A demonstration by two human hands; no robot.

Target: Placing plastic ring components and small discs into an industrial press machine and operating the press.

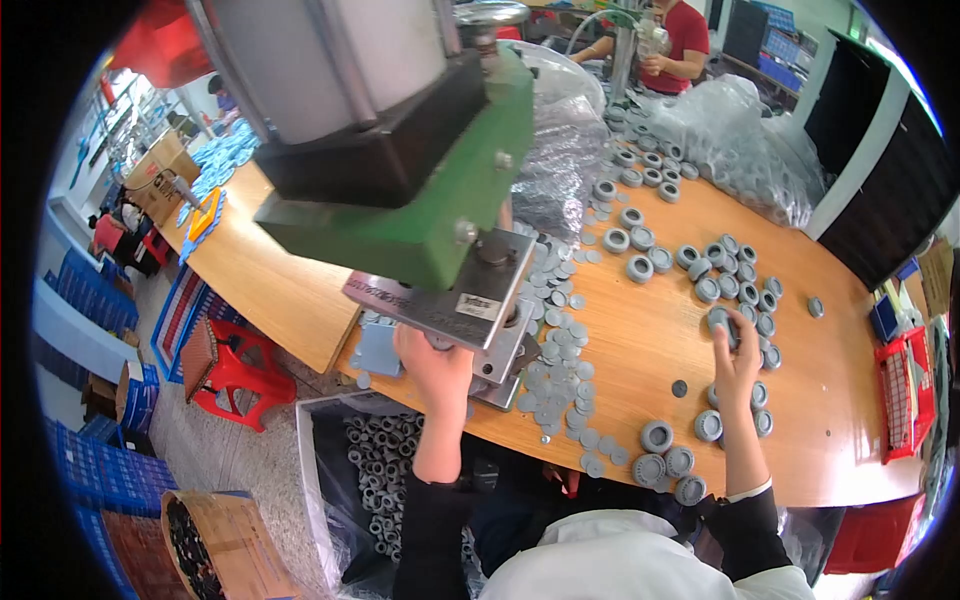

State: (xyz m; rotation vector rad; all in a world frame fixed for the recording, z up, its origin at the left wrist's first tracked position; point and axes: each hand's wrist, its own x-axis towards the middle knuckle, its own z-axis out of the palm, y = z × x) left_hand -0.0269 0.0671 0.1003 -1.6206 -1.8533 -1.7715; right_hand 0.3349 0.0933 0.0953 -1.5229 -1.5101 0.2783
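Note:
My left hand (436, 372) reaches under the steel plate (440, 300) of a green press (420, 210). The plate hides most of its fingers, so I cannot tell what they hold. Over the right part of the wooden table (640, 340), my right hand (738, 362) has its thumb and fingers around a round grey threaded cap (721, 318). More such grey caps (735, 270) lie in a group just beyond it. Several others (656, 437) sit near the table's front edge, left of my right forearm. Flat grey discs (560, 360) are strewn beside the press.
Below the table's edge, left of me, stands a lined bin (345, 520) of grey ring parts. A red stool (240, 370) is on the floor at left. Clear plastic bags (740, 130) lie at the back, near another person in red (685, 45). A red basket (905, 390) is at right.

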